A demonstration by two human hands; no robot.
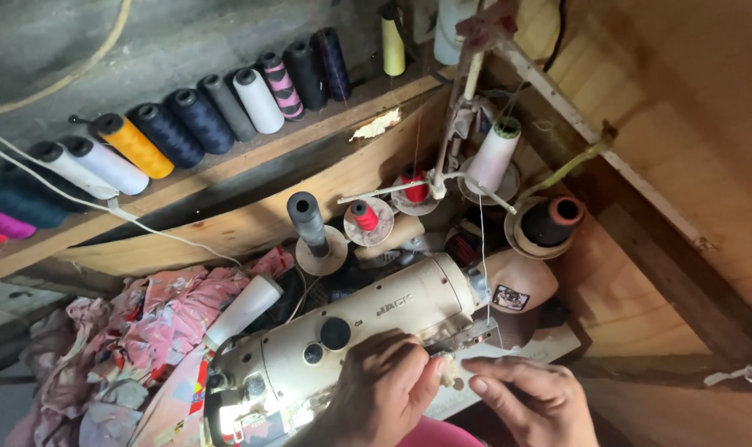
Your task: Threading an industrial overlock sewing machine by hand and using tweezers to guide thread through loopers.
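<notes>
Resting on the front of the cream sewing machine, the left hand has its fingers curled and pinched at a small part near the machine's thread path, though whether it grips thread there is too fine to tell. The right hand sits just beside it, fingers loosely open and extended toward the same spot, clamped on nothing visible. The machine lies tilted across the lower middle of the view. Beside it to the left is a heap of pink flowered fabric and a white thread cone. Behind stands a thread stand with red spools and a dark cone. Farther back, a wooden shelf carries a row of coloured thread cones
</notes>
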